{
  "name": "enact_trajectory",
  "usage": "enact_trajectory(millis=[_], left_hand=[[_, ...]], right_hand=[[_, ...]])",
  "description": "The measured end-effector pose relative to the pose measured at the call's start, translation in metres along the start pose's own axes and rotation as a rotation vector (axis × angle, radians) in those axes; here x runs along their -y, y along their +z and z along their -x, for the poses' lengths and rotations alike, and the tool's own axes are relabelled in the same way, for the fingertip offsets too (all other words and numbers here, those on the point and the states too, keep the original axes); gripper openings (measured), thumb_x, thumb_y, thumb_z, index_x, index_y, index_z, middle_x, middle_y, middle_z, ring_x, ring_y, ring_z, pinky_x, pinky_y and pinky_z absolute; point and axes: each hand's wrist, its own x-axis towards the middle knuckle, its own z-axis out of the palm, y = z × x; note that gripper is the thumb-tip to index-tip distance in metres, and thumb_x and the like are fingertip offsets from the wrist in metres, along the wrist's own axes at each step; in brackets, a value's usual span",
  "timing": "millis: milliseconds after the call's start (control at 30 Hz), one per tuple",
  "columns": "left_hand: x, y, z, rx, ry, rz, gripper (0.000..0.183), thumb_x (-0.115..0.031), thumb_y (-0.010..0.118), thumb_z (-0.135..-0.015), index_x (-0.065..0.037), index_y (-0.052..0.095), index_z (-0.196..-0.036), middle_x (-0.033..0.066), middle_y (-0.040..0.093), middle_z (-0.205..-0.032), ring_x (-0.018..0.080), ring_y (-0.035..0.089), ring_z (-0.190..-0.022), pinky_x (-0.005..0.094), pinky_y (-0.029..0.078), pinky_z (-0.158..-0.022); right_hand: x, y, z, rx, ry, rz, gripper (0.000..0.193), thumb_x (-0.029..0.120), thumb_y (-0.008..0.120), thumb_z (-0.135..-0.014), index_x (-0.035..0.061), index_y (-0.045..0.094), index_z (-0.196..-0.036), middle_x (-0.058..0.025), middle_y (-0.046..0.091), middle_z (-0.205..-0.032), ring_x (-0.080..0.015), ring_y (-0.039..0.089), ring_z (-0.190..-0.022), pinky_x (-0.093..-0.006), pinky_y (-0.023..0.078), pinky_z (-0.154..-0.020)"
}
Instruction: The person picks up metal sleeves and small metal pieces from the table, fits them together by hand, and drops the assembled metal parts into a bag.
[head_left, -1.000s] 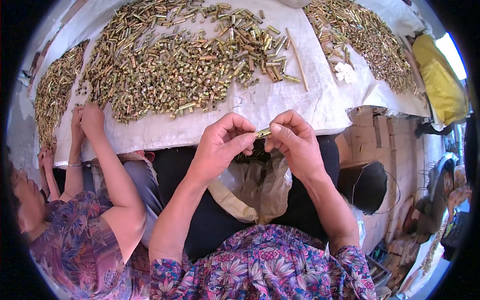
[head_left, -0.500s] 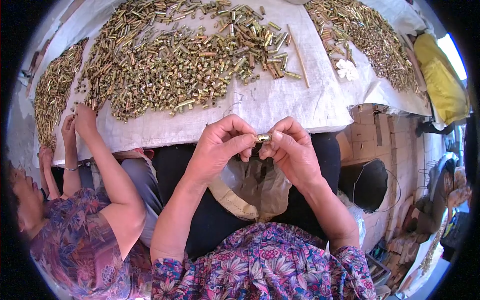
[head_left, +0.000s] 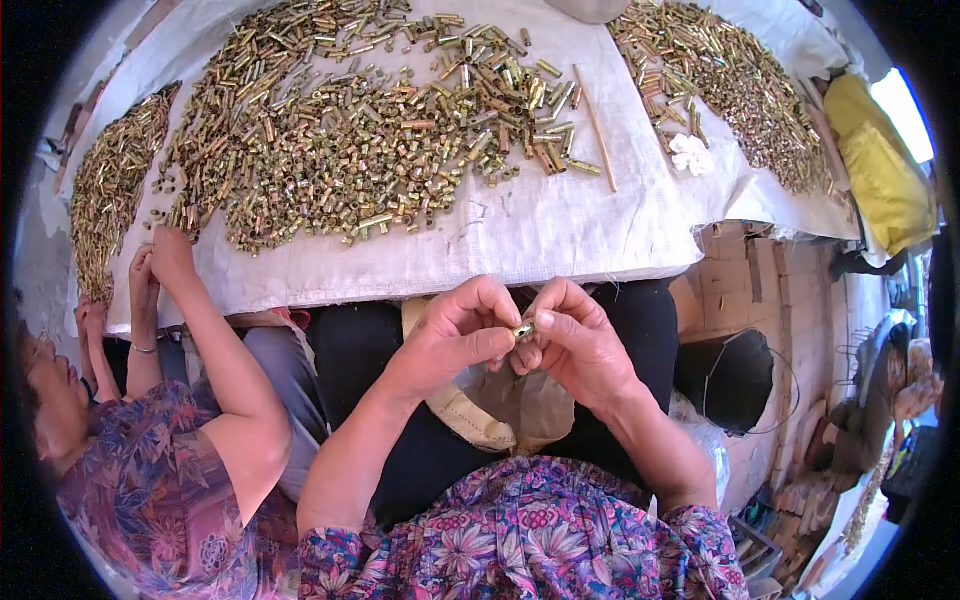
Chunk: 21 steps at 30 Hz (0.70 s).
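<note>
Over my lap, just off the near edge of the table, my left hand [head_left: 450,335] and my right hand [head_left: 582,345] meet around one small brass-coloured metal sleeve [head_left: 523,330]. Thumb and fingers of each hand pinch an end of it, so much of the sleeve is covered. Beyond the hands, a wide heap of similar short metal tubes and rings [head_left: 340,160] spreads over the white woven cloth [head_left: 570,235] on the table. Below my hands, a brown bag [head_left: 545,405] and a curved cream-coloured strip [head_left: 470,415] lie between my dark-trousered legs.
A thin wooden stick [head_left: 597,130] and a crumpled white item [head_left: 690,155] lie right of the heap. A second heap [head_left: 750,105] is farther right. At my left, another person's hands [head_left: 165,262] work by the table. A black bucket [head_left: 735,380] stands on the floor at right.
Both hands have come down toward my lap, away from the table edge, still pinching the sleeve. The sleeve now sits more tilted and shows less.
</note>
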Motion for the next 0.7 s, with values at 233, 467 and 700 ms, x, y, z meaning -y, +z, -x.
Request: enact_trajectory(millis=[233,467,700], left_hand=[[-0.002,-0.001,-0.001,0.007,0.046,-0.007,0.018,-0.016,0.068,-0.088,-0.007,0.056,-0.099,-0.0007,0.059,-0.084,0.007,0.056,-0.073,0.0218,0.046,-0.064],[-0.038,-0.025,-0.047,-0.241,0.078,-1.054,0.022,-0.015,0.068,-0.083,-0.004,0.06,-0.101,0.0048,0.061,-0.082,0.0164,0.06,-0.074,0.0312,0.049,-0.067],[-0.03,-0.039,-0.091,-0.522,0.191,-1.703,0.019,-0.019,0.067,-0.081,-0.007,0.06,-0.094,0.0106,0.059,-0.092,0.0318,0.063,-0.082,0.0441,0.05,-0.067]], right_hand=[[-0.002,0.003,0.001,0.003,0.052,-0.054,0.011,0.014,0.056,-0.094,0.0057,0.052,-0.09,-0.0078,0.062,-0.079,-0.0159,0.061,-0.066,-0.0342,0.051,-0.064],[0.03,-0.012,-0.008,0.12,-0.075,0.76,0.015,0.015,0.062,-0.091,0.0012,0.06,-0.093,-0.0023,0.06,-0.082,-0.0097,0.059,-0.073,-0.0244,0.048,-0.071],[0.071,-0.033,-0.042,-0.325,-0.51,1.437,0.011,0.007,0.063,-0.086,-0.0014,0.06,-0.092,-0.0019,0.058,-0.071,-0.0067,0.054,-0.069,-0.0248,0.045,-0.064]])
